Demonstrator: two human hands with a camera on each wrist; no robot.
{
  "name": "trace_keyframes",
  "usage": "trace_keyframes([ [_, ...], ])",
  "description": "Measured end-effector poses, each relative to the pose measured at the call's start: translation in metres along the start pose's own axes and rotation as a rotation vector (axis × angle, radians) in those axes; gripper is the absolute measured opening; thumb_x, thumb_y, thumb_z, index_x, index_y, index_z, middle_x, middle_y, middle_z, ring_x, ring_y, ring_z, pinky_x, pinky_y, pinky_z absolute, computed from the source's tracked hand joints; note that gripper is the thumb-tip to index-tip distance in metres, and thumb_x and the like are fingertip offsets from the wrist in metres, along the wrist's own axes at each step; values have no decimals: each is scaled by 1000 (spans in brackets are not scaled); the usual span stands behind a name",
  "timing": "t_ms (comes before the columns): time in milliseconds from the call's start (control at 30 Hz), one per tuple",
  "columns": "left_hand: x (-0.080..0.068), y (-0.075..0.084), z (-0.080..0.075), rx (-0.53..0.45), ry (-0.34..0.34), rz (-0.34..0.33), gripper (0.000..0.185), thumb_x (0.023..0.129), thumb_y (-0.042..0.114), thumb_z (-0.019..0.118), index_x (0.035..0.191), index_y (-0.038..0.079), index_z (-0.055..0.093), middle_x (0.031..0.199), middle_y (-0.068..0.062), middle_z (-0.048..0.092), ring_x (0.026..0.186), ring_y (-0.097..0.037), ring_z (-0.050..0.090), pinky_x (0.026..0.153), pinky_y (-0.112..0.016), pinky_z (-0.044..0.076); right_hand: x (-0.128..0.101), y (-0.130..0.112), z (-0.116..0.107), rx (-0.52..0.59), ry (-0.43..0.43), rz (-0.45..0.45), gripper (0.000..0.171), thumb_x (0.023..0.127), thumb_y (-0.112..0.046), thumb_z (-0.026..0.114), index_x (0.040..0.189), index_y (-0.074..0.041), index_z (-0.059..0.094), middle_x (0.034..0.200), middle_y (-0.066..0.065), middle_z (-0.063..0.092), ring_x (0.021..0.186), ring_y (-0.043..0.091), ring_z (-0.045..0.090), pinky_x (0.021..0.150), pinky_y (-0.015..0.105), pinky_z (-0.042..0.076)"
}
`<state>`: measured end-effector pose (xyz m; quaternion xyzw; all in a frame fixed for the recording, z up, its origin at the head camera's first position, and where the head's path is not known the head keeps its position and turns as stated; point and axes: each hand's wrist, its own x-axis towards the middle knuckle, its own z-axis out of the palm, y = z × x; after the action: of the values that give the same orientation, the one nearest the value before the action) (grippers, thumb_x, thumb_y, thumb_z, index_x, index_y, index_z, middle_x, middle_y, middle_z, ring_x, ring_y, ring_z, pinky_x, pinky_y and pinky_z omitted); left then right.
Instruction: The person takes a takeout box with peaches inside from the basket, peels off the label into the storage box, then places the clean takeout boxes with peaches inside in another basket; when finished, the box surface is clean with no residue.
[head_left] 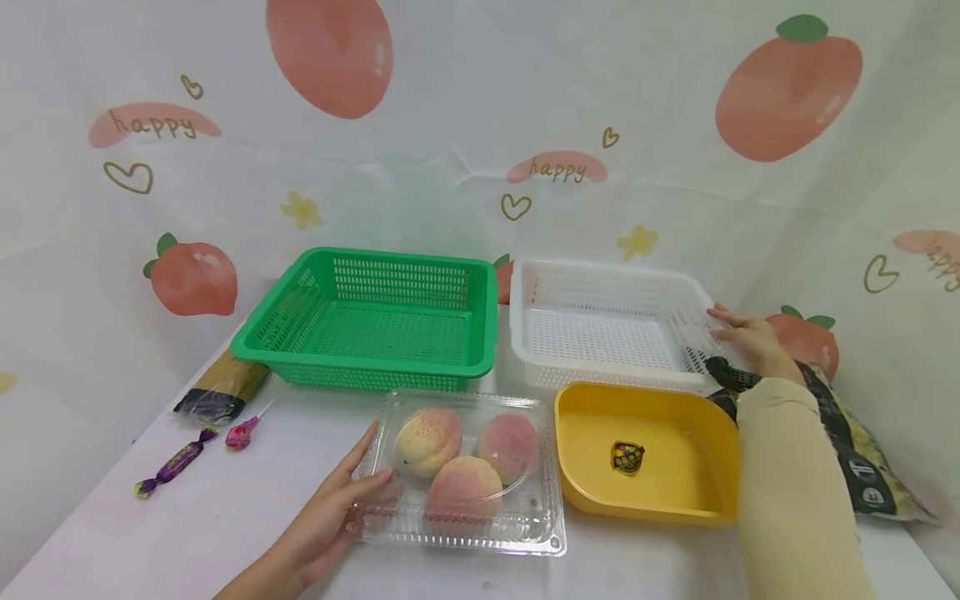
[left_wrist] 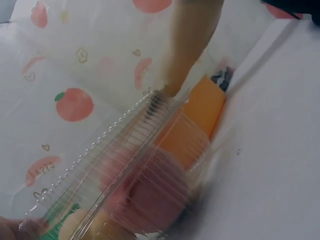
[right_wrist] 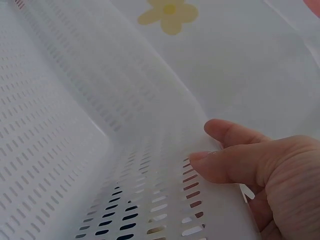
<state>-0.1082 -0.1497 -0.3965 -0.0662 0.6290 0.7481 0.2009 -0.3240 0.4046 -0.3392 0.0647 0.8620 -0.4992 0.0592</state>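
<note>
My left hand (head_left: 330,510) grips the left side of a clear plastic clamshell box (head_left: 517,543), thumb over the lid. Several fingers of that hand are hidden beside or beneath it. Inside, three peaches (head_left: 463,492) show through the plastic. In the left wrist view the box (left_wrist: 112,187) looks tilted, and only a bit of the hand shows at the lower left. At the right, my right hand (head_left: 757,340) holds the right rim of a white perforated basket (head_left: 600,371). The right wrist view shows the thumb (right_wrist: 220,165) inside the wall and fingers outside.
A green basket (head_left: 375,367) stands at the back left. Before the white basket sits a yellow basin (head_left: 652,500). A bundle in wrap (head_left: 225,387), a purple-wrapped candy (head_left: 176,464) and a lollipop (head_left: 240,435) lie left. Dark packaging (head_left: 862,467) lies beyond the right forearm.
</note>
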Motion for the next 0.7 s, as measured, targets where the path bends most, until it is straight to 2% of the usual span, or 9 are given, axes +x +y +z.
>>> trace_keyframes([
  [100, -2, 1, 2, -7, 43, 20, 72, 94, 22, 52, 149, 38, 9, 151, -17, 24, 81, -1, 57, 53, -11, 33, 0, -1, 0, -11, 1, -5, 56, 96, -16, 50, 143, -1, 24, 154, 4, 0, 142, 34, -10, 113, 57, -4],
  [200, -3, 2, 5, -16, 93, 42, 69, 93, 20, 53, 149, 34, 16, 148, -15, 32, 67, 3, 50, 48, -10, 30, 0, -2, 0, -11, 1, 1, 56, 96, -15, 50, 144, -1, 23, 154, 5, 0, 142, 35, -11, 112, 57, -4],
  [267, -3, 3, 6, -17, 112, 50, 66, 93, 19, 53, 149, 31, 19, 142, -13, 42, 63, 4, 48, 46, -10, 31, 0, -2, 0, -9, 7, 4, 56, 96, -14, 50, 144, 0, 24, 154, 5, 0, 142, 35, -10, 112, 57, -3],
  [333, -3, 3, 5, -30, 106, 62, 65, 94, 19, 52, 149, 29, 19, 137, -12, 50, 70, 4, 54, 54, -11, 41, 0, -2, -1, -13, 11, 1, 55, 96, -13, 49, 143, 0, 24, 154, 6, 0, 142, 35, -9, 112, 58, -3],
  [400, -3, 3, 2, -55, 85, 69, 67, 94, 18, 53, 150, 25, 16, 130, -6, 56, 86, 2, 60, 69, -17, 50, 0, -2, -1, -16, 16, 1, 54, 96, -13, 49, 143, 0, 25, 154, 6, 1, 143, 35, -9, 112, 58, -3],
  [500, -4, 1, -4, -96, 32, 82, 70, 95, 17, 52, 151, 21, 10, 122, 2, 60, 108, -3, 59, 89, -34, 51, 0, -1, -3, -21, 14, 5, 56, 96, -15, 50, 143, 0, 25, 154, 5, 1, 142, 36, -9, 112, 58, -2],
  [600, -8, -1, -12, -118, -21, 97, 71, 96, 16, 50, 152, 19, 6, 115, 8, 64, 111, -2, 58, 92, -37, 49, 0, 1, -3, -26, 14, 8, 57, 95, -17, 52, 143, 0, 25, 154, 5, 1, 142, 36, -9, 112, 59, -2],
  [700, -11, -3, -20, -156, -75, 142, 64, 97, 13, 48, 149, 31, 16, 112, 9, 67, 110, -2, 59, 88, -29, 51, 0, 1, -2, -14, 16, 7, 57, 95, -16, 52, 142, 0, 25, 154, 5, 1, 142, 36, -9, 112, 59, -3],
])
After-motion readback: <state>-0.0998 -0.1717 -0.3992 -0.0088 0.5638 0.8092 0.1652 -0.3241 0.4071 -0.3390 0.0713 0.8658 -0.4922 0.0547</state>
